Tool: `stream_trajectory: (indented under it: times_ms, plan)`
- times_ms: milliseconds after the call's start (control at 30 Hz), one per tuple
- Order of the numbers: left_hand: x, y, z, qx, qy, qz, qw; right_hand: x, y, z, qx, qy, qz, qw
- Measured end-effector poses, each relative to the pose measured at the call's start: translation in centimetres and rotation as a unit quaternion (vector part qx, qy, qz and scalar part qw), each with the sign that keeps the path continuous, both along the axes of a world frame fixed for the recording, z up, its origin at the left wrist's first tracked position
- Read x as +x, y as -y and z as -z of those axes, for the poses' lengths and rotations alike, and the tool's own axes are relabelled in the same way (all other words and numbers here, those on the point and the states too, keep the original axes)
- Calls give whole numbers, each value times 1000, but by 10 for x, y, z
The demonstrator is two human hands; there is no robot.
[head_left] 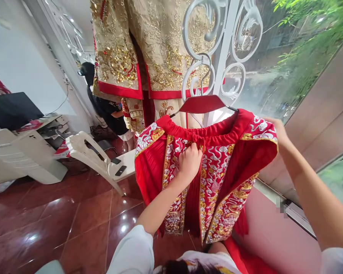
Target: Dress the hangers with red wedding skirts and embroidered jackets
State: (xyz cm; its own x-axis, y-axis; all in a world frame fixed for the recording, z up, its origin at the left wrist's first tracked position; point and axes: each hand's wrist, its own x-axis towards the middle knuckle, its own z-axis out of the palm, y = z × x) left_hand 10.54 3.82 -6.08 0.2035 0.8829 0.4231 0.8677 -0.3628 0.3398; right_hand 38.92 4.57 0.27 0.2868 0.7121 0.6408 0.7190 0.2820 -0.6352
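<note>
A red skirt (pixel 214 171) with silver and gold embroidered panels hangs in front of me by its gathered waistband. It is on a red hanger (pixel 201 104) with metal side arms, whose hook meets white scrollwork. My left hand (pixel 190 161) is closed on the front of the waistband, fingers pinched near the middle. At the skirt's right edge, my right hand (pixel 278 131) grips the raised side of the cloth; its fingertips are partly hidden by the fabric.
Gold-embroidered cream garments (pixel 165 49) with red borders hang behind. White metal scrollwork (pixel 223 49) stands by the window. To the left are a white chair (pixel 88 154), two phones, a desk with a dark monitor (pixel 13 110), and another person (pixel 103 110). A pink surface (pixel 268 228) lies at lower right.
</note>
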Motion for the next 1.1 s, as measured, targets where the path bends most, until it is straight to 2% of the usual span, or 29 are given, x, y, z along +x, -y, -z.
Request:
stream_trajectory:
  times_ms: [67, 133, 167, 200, 233, 300, 367, 400, 500, 600, 667, 733, 800, 833, 967, 1100]
  plan:
    - [1, -7, 1, 0, -5, -19, 1000, -1, 9, -5, 62, -3, 118, 991]
    - [1, -12, 2, 4, -7, -29, 1000, -19, 25, -8, 170, 27, 255, 952]
    - [1, -14, 2, 6, -6, -30, 1000, -35, 33, -7, 209, 57, 292, 932]
    - [1, -15, 1, 8, 0, -27, 1000, -53, 39, -5, 227, 90, 284, 927]
    - [0, -16, 1, 11, 11, -19, 1000, -74, 44, -1, 202, 121, 223, 946]
    - [-1, -14, -1, 21, 57, 22, 998, -114, 44, 12, 86, 166, 56, 981]
    - [-5, -10, -4, 27, 121, 85, 989, -142, 33, 26, -26, 173, -32, 984]
    - [-8, -8, -6, 26, 147, 112, 983, -151, 26, 32, -59, 169, -53, 982]
    - [-19, 3, -16, 25, 179, 150, 972, -157, 11, 42, -71, 159, -72, 982]
    - [-34, 16, -33, -11, 207, 183, 961, -147, 15, 40, -54, 118, -91, 987]
    - [-43, 23, -48, -84, 235, 237, 939, -140, 25, 33, -71, 19, -142, 987]
    - [-50, 29, -66, -123, 238, 285, 920, -133, 36, 24, -133, -104, -228, 959]
    - [-54, 34, -83, -94, 212, 283, 931, -127, 47, 12, -187, -177, -293, 921]
    - [-57, 36, -92, -69, 191, 265, 943, -124, 53, 5, -192, -183, -306, 914]
    - [-72, 44, -120, -14, 116, 195, 974, -108, 63, -22, -134, -78, -289, 945]
    - [-108, 34, -132, 32, 117, 135, 983, -85, 47, -31, -86, -12, -246, 965]
